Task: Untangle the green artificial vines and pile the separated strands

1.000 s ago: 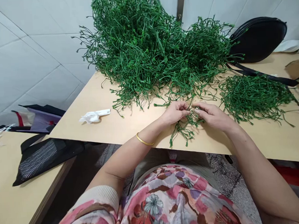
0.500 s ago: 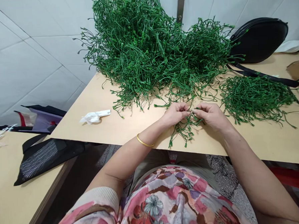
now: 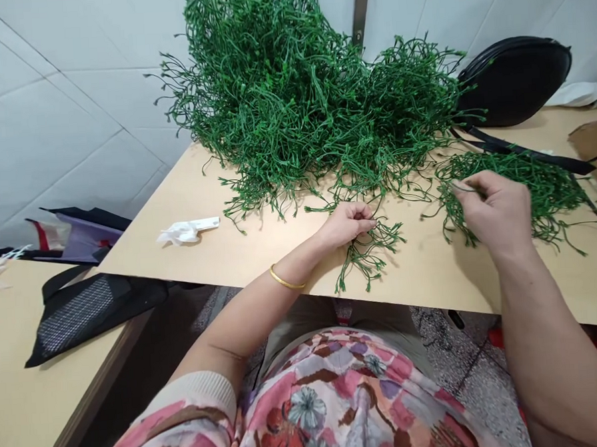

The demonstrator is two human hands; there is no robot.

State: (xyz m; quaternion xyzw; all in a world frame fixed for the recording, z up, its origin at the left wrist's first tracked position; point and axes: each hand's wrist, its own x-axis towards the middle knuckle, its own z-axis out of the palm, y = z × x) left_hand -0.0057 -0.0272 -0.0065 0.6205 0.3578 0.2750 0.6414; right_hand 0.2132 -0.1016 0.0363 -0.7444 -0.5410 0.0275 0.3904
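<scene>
My left hand (image 3: 347,223) is closed in a pinch on a small bunch of green artificial plant stems (image 3: 366,254), whose knobbed tips spread over the table below the fingers. My right hand (image 3: 495,210) is at the near left side of the smaller pile of green stems (image 3: 547,187). Thumb and forefinger press together on a thin green stem (image 3: 467,187), much of it hidden by the hand or lost against the pile. Behind both hands rises a large tangled heap of the same stems (image 3: 292,110).
A crumpled white wrapper (image 3: 187,231) lies on the table (image 3: 171,190) at left. A black bag (image 3: 516,79) with a strap stands at the back right. A tiled wall (image 3: 106,93) rises behind. At lower left a black mesh pouch (image 3: 83,315) rests by another tabletop.
My right hand has moved away from my left hand, rightward to the smaller pile. The left hand stays in place with the bunch in its pinch.
</scene>
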